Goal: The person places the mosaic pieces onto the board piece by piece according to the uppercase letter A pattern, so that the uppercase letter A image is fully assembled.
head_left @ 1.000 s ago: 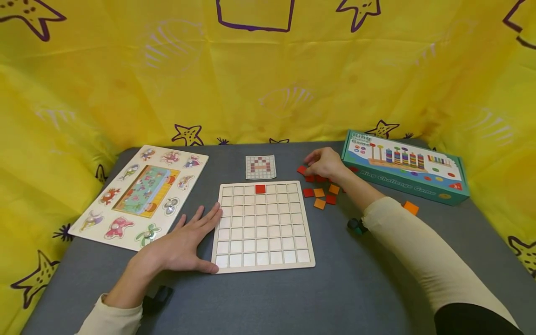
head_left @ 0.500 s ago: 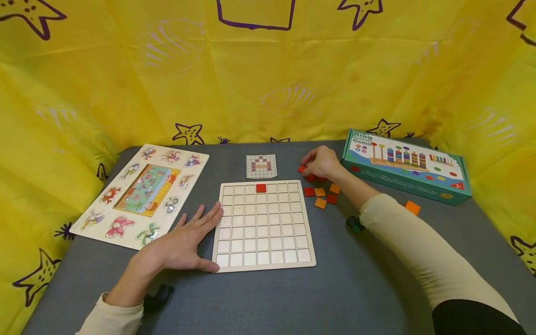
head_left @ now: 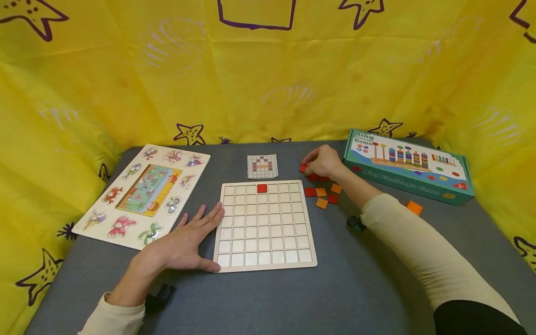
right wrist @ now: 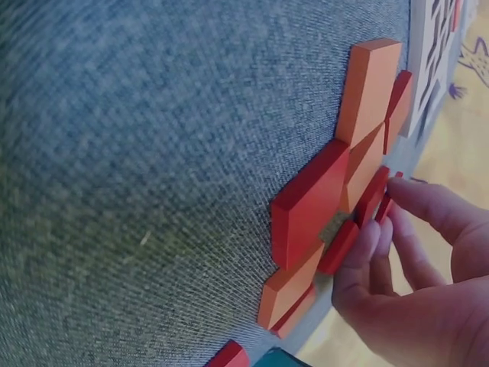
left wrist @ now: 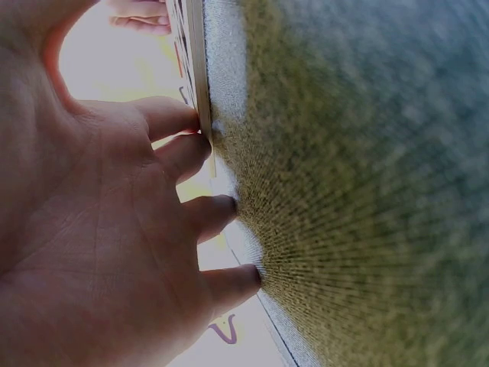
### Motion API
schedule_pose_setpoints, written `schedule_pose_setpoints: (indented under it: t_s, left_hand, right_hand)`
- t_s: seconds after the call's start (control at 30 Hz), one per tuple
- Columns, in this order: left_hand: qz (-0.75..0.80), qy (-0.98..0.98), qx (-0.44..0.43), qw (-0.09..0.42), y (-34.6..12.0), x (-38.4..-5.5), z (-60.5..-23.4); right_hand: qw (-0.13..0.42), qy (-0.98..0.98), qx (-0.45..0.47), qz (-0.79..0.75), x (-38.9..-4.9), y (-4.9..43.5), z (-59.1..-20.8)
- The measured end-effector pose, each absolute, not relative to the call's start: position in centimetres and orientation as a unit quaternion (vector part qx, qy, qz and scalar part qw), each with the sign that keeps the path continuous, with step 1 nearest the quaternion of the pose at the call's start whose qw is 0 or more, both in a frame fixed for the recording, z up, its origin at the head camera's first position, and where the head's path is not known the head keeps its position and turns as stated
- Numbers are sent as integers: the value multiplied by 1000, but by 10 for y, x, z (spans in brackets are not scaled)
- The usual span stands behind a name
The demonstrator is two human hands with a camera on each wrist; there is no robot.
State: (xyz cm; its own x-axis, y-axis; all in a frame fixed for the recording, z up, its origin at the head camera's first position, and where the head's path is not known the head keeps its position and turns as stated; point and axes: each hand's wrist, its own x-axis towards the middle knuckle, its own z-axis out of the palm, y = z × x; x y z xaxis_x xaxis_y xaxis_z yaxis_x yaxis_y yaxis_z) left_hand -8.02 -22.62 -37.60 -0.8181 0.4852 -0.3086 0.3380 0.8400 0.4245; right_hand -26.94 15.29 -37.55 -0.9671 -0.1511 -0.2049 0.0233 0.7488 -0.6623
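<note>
A pale wooden grid board (head_left: 268,232) lies mid-table, with one red square tile (head_left: 262,188) in its top row. Spread along the board's left edge, my left hand (head_left: 184,244) has fingertips at the upper side and the thumb at the near corner. In the left wrist view, the fingers (left wrist: 183,153) reach straight to the board's edge. Beyond the board's far right corner, my right hand (head_left: 323,163) pinches a red tile (right wrist: 386,205) between thumb and fingers. Loose red and orange tiles (head_left: 321,203) lie below that hand, which partly covers some.
A small pattern card (head_left: 262,166) lies behind the board. An animal puzzle board (head_left: 144,195) sits at left, a green Ring Challenge Game box (head_left: 408,167) at back right. One orange tile (head_left: 414,207) lies before the box. Yellow cloth (head_left: 251,70) encloses the table.
Both hands and the board stay nearly where they were. The right fingers remain at the red tile; the whole head view shifts very slightly.
</note>
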Motion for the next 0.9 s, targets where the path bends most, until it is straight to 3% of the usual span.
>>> schedule_pose_setpoints:
  t_s: [0.9]
  left_hand:
    - [180,936,221,206,-225,-79,-374]
  right_hand:
    - [145,892,-71,-421,-245,152,-358]
